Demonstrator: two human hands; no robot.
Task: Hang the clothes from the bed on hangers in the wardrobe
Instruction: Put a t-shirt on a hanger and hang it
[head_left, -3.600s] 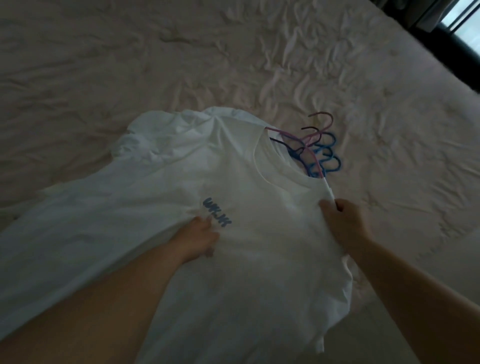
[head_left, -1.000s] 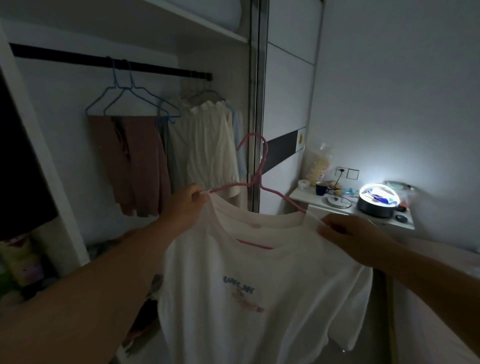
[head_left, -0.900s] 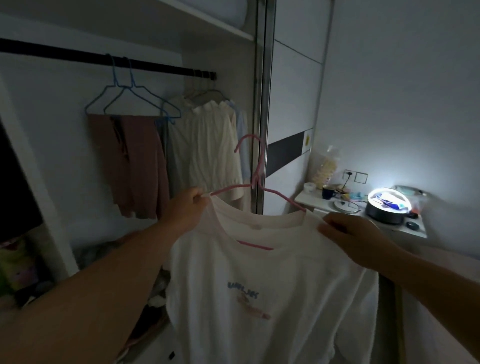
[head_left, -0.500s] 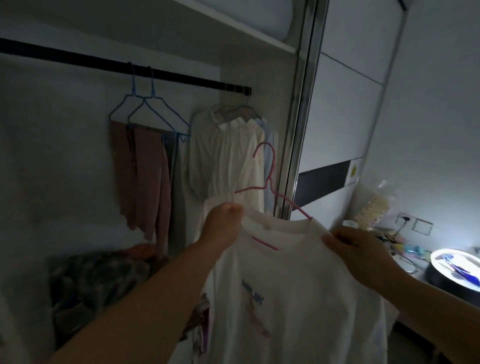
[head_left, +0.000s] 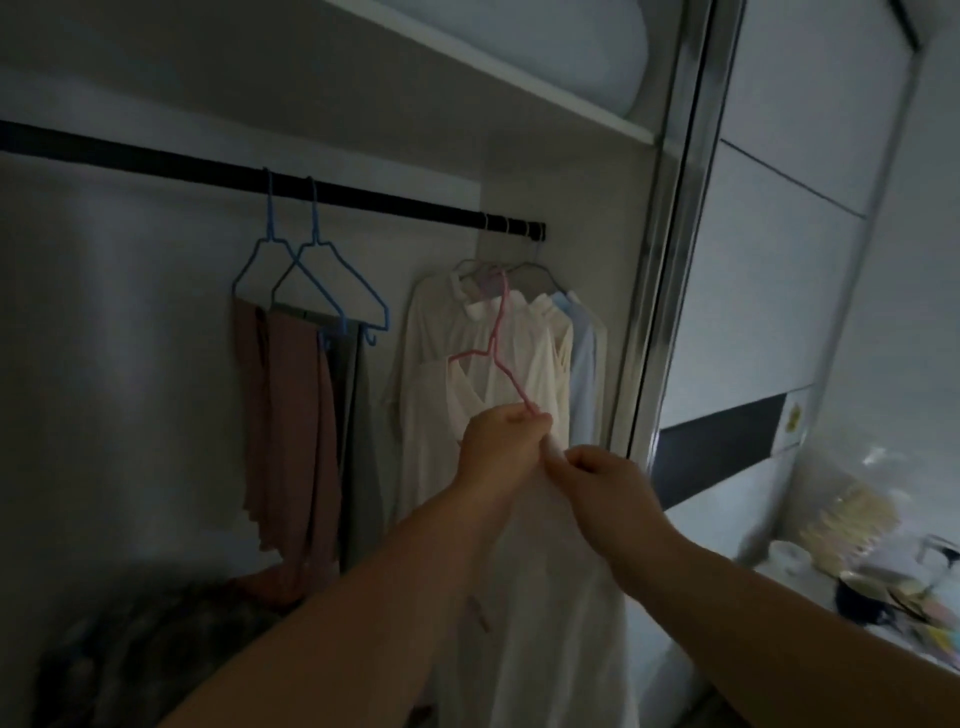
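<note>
at the centre of the frame our left hand (head_left: 501, 441) is clenched around the near arm of the pink hanger (head_left: 496, 349), whose hook rises above the fist toward the dark rail (head_left: 363, 197). our right hand (head_left: 597, 480), touching the left, pinches the white t-shirt (head_left: 550, 597), which hangs down below both fists.

- Now turned edge-on toward the wardrobe: white T-shirt (head_left: 545, 545), its printed front no longer facing the camera.
- Drawn together at one shoulder: left hand (head_left: 501, 449) and right hand (head_left: 605, 486) (well apart half a second ago).
- Raised nearer the black rail (head_left: 363, 195): pink hanger (head_left: 498, 338).
</note>
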